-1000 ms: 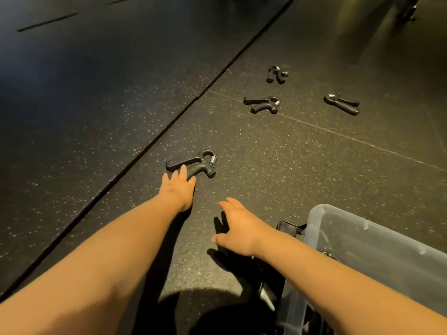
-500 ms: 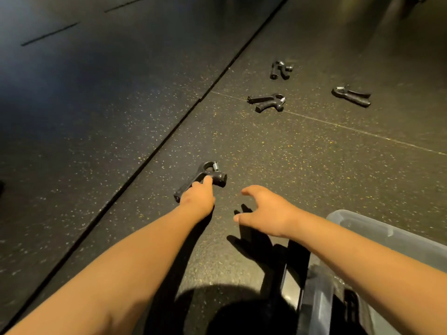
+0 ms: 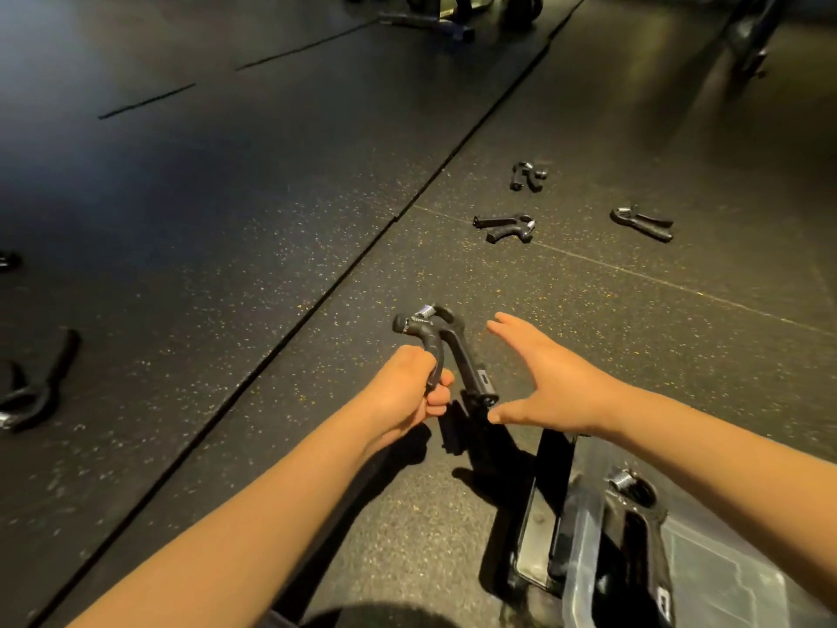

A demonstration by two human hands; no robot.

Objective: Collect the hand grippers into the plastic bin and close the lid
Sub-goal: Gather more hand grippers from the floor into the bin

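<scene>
Gripping one handle of a black hand gripper [image 3: 437, 344], left hand [image 3: 403, 394] holds it off the floor [image 3: 271, 247] — right hand [image 3: 550, 378] spread, holding nothing, beside it. Plastic bin [image 3: 584, 550] at lower right holds another gripper [image 3: 643, 528].

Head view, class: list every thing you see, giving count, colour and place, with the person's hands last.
Floor mats: several, black, speckled, covering the floor.
Plastic bin: one, clear, lower right, top open.
Held hand gripper: one, black with silver spring, raised at centre.
Floor hand grippers: three, black, lying apart on the mat ahead.
Left-edge hand grippers: at least one, black, far left; count unclear.
Binned hand gripper: one, black, inside the bin.
Gym equipment: too cropped to count, dark, top edge.
Left hand: one, gripping one handle of the held gripper.
Right hand: one, open, close beside the other handle.
</scene>
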